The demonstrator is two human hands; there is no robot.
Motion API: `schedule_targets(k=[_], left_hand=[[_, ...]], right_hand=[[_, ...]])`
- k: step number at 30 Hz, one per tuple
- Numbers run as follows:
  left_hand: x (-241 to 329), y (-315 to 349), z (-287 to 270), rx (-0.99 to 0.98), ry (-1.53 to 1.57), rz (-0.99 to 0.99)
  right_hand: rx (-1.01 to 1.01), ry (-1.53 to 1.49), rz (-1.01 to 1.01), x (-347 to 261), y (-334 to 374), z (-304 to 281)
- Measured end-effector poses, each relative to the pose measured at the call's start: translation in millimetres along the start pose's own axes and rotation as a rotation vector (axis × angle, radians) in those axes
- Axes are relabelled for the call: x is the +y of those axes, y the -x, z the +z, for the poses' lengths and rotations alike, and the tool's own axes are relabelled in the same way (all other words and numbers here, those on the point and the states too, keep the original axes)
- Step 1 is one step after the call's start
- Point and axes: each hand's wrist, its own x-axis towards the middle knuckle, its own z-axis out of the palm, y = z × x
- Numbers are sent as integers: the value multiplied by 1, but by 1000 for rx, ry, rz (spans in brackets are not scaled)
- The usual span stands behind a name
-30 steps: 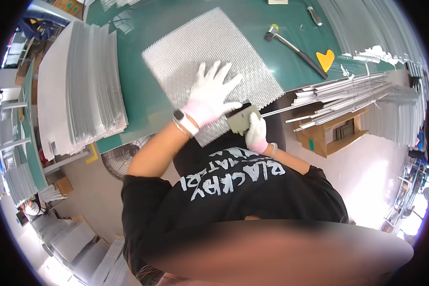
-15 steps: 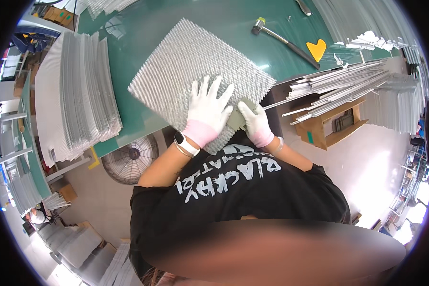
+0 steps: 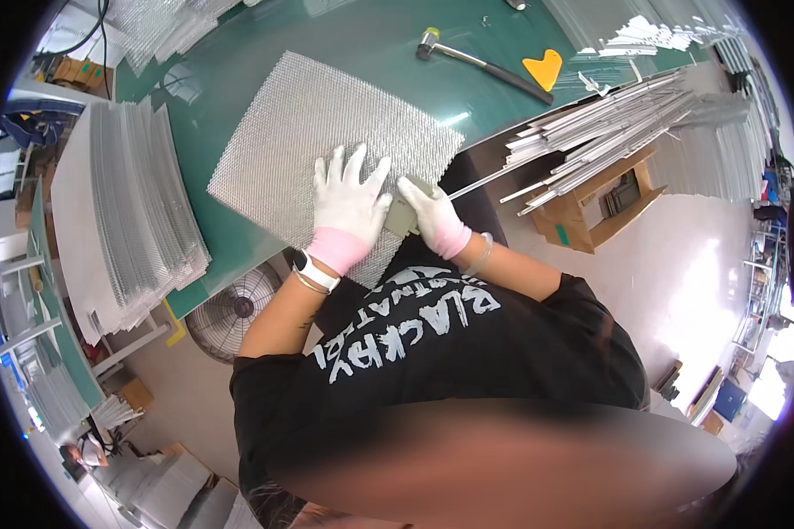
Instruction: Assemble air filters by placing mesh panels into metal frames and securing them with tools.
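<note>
Right grip [image 3: 434,217] on partly hidden green block [image 3: 400,218]

Brightly lit across the green bench [image 3: 362,48], with a white streak of glare near its front edge. Blown out on the floor [image 3: 690,322], well off from that edge to the right. Crisp mid-frame, heavily blurred at bottom centre, bent and purple-fringed toward the black circular rim.

Left grip [image 3: 349,210]: spread flat on the mesh sheet [image 3: 273,150]
Right grip [image 3: 432,217]: holding a grey-green block [image 3: 400,217] at the sheet's edge
Bench [image 3: 353,42]: green, bearing a hammer [image 3: 496,71] and yellow heart-shaped piece [image 3: 543,69]
</note>
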Motion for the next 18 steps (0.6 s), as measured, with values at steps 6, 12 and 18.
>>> schedule_targets(k=[6,12,18], left_hand=[[18,15,11,6,60,31],[10,16,9,20,71,78],[5,16,4,0,116,98]], right_hand=[[90,54,-88,10,24,-20],[-353,583,-299,7,22,-42],[-240,360,-143,14,23,-39]])
